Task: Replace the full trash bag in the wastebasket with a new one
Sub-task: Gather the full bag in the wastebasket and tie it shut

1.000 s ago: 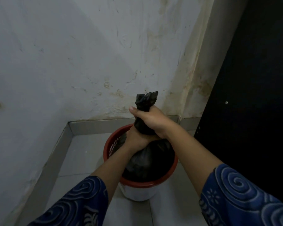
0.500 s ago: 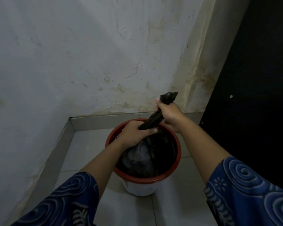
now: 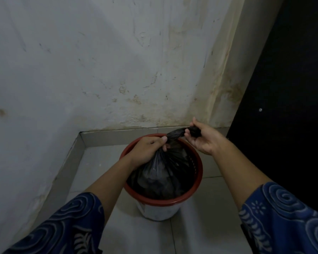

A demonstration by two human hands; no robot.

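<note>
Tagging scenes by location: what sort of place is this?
Probably an indoor corner of a home or utility area: stained white wall meeting a grey tiled floor, and a red-rimmed wastebasket holding a black trash bag.

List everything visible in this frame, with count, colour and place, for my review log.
trash bag: one, black, inside the wastebasket, neck gathered and twisted toward the right
wastebasket: one, red rim over a white body, on the floor in the corner
floor: grey tiles, under and around the wastebasket
wall: white, scuffed and stained, behind and left
skirting: grey tile strip along the wall base
dark panel: one, black, right side; cannot tell if it is a door
left sleeve: blue with pale swirls, bottom left
right sleeve: same pattern, bottom right
left hand: grips the bag's neck over the rim
right hand: pinches the end of the twisted neck
</note>
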